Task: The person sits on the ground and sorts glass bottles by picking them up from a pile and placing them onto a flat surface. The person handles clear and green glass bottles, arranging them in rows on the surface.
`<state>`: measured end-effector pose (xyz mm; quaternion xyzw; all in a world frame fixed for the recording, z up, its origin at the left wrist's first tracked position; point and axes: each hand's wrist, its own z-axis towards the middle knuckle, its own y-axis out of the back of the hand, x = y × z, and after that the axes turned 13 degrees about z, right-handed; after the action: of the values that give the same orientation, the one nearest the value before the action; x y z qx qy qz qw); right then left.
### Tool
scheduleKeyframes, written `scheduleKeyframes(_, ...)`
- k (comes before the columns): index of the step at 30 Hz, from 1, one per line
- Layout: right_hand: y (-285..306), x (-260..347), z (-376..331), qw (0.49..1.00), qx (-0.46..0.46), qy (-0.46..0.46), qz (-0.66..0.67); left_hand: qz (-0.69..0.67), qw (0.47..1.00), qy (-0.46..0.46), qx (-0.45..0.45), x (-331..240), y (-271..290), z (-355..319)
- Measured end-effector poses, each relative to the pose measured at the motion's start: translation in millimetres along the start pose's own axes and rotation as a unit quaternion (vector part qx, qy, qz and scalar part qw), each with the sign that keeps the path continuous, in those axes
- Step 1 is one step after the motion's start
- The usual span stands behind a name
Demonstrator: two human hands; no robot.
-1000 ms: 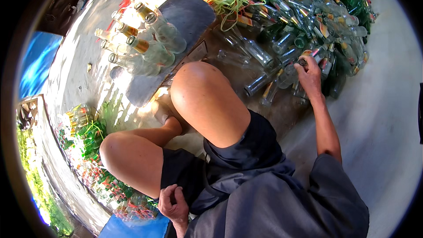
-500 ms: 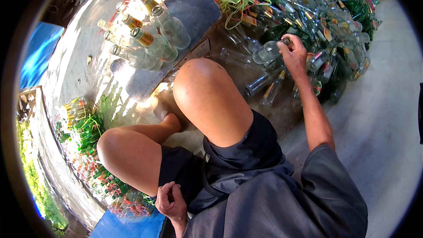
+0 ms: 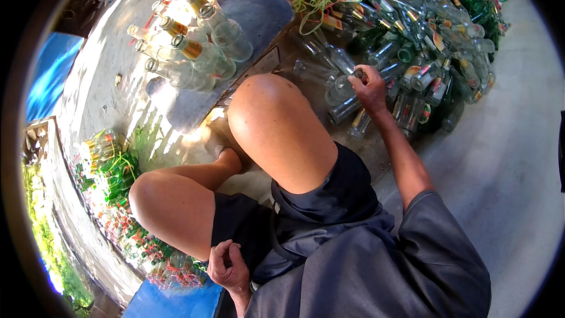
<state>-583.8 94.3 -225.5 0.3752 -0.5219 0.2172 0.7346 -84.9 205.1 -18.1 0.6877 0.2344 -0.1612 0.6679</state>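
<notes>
A loose, dark grey cloth shirt (image 3: 376, 259) with a wide, short sleeve (image 3: 432, 218) is worn over creased, near-black, short-legged fabric shorts (image 3: 323, 188).

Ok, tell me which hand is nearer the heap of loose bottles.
Right. The right hand grips a clear bottle by the neck at the near side of the heap; the left hand is by the left thigh, well away from it.
</notes>
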Motion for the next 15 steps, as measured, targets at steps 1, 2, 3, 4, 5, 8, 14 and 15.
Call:
scheduleKeyframes(1,1,-4,-1,1.0,-0.006,-0.009,0.009,0.0,1.0,0.002,0.003,0,0,0)
scheduleKeyframes(2,2,-7,0,1.0,-0.006,-0.005,0.008,-0.001,1.0,0.003,0.005,-1,0,1)
scheduleKeyframes(3,2,-7,0,1.0,-0.005,-0.002,0.009,0.0,1.0,0.006,0.007,0,0,1)
scheduleKeyframes(4,2,-7,0,1.0,-0.004,0.002,0.009,0.002,1.0,0.003,0.006,0,0,1)
scheduleKeyframes(5,3,-7,0,1.0,-0.006,-0.004,0.015,0.003,1.0,0.0,0.004,1,0,1)
scheduleKeyframes(8,5,0,5,1.0,-0.007,-0.004,0.025,0.009,1.0,-0.003,0.0,1,-3,2)
scheduleKeyframes(14,23,8,32,0.998,-0.028,0.029,0.055,0.005,1.0,-0.009,-0.006,-5,-2,2)
scheduleKeyframes(15,23,14,36,0.997,-0.032,0.02,0.072,0.004,1.0,-0.011,-0.008,-4,-2,2)
